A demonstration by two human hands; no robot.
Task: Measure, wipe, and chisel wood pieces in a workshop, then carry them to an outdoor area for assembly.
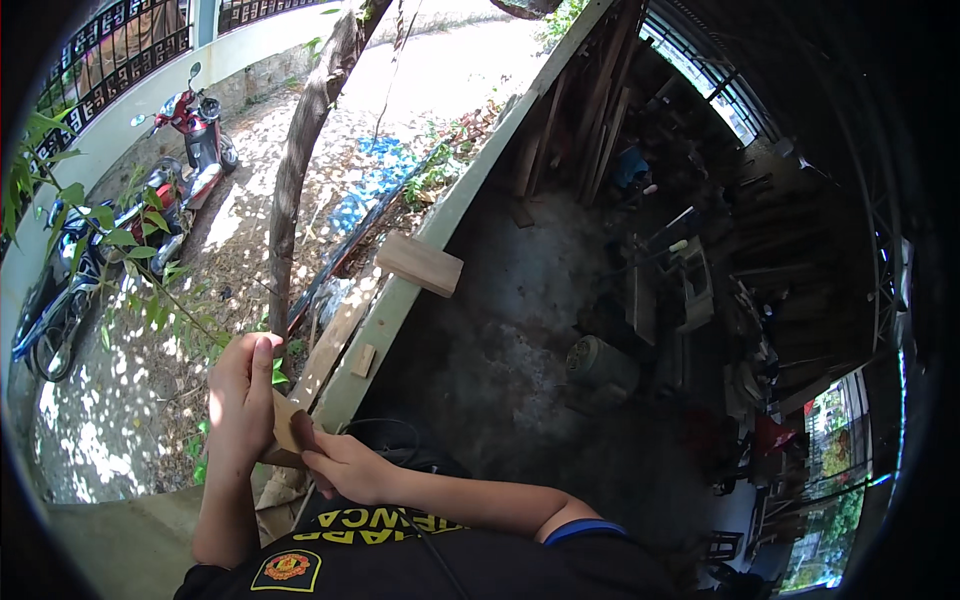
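Observation:
Both of my hands are at a flat tan piece [289, 422], which looks like wood or card, low and left of center in the head view. My left hand [243, 400] is closed on its left side, and my right hand [345, 466] grips it from the lower right. Just beyond them, a small wooden offcut [362, 360] lies on the pale green concrete ledge [480, 150], and a larger wooden block [418, 263] lies across the ledge farther up. A wooden plank [335, 335] runs along the ledge's left side.
Left of the ledge are a thin tree trunk [285, 210], leafy branches [150, 230] and parked two-wheelers [195, 150] on dappled ground. Right of it is a shaded workshop floor [520, 260] with leaning boards [560, 120], a barrel [590, 362] and cluttered timber.

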